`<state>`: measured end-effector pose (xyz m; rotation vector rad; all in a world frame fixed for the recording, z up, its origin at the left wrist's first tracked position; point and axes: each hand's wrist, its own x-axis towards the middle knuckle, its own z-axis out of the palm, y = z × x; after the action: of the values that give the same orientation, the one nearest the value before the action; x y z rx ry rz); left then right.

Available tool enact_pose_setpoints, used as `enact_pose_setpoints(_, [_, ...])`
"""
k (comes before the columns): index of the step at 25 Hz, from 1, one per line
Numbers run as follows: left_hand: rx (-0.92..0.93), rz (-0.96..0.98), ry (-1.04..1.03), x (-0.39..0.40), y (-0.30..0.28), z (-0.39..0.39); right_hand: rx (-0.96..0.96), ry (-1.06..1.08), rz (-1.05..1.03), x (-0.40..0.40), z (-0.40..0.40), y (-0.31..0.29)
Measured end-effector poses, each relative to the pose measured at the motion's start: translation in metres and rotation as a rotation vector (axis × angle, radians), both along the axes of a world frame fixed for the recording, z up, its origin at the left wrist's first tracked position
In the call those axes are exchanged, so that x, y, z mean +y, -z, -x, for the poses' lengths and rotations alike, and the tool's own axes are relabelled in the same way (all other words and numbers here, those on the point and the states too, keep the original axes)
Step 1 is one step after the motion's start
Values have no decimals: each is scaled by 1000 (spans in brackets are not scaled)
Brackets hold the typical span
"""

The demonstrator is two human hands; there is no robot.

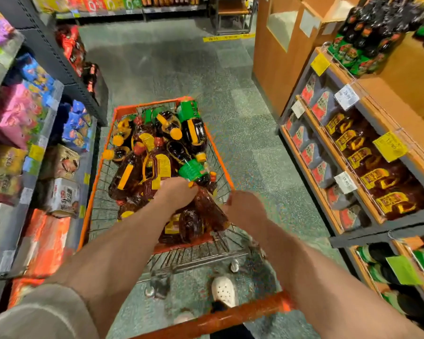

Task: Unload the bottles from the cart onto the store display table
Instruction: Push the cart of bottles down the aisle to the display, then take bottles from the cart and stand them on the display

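Bottles (157,152) blurred; hands' (175,192) fingers hidden

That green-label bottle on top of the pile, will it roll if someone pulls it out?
Probably. The green-label bottle looks round and lies on its side atop other bottles, so it could roll or slide. It seems full of dark liquid, likely heavy. Its smooth plastic may be slippery.

One cart (123,111), two hands (175,192)
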<state>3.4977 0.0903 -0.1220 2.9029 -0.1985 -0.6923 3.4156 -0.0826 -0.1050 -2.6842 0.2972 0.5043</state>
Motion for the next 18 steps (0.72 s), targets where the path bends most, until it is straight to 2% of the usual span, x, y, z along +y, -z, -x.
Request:
enact_pose_setpoints(5, [140,13,-191,-3,37,-36,4,-93,34,-6,-41,23])
enact_pose_setpoints(9, [183,-56,-149,-17,50,-44,20,-171,38,-6,-57,35])
enact_pose_setpoints(13, [117,-140,-119,-24,55,-35,17,-182,42,-6,-55,42])
enact_pose_setpoints(18, [84,-179,59,-25,44,-26,62,-187,23,2,-41,41])
